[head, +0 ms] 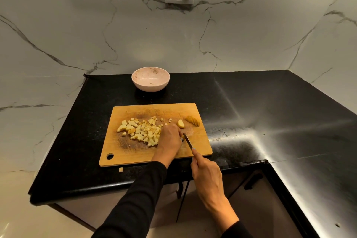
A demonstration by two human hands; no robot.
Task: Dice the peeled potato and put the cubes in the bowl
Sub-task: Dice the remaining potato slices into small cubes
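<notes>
Head view: left hand [169, 137] is pinching a potato [182, 137] piece steady while right hand [205, 172] is gripping the knife [188, 141], dicing; bowl [150, 79] is waiting far.

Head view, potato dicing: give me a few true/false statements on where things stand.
1. The bowl holds potato cubes. False: it holds no cubes; the cubes lie on the cutting board.
2. The right hand holds the knife. True.
3. One cube lies off the board on the counter. True.
4. The left hand rests in the bowl. False: it is on the board, beside the blade.
5. Uncut potato pieces lie at the board's far right. True.
</notes>
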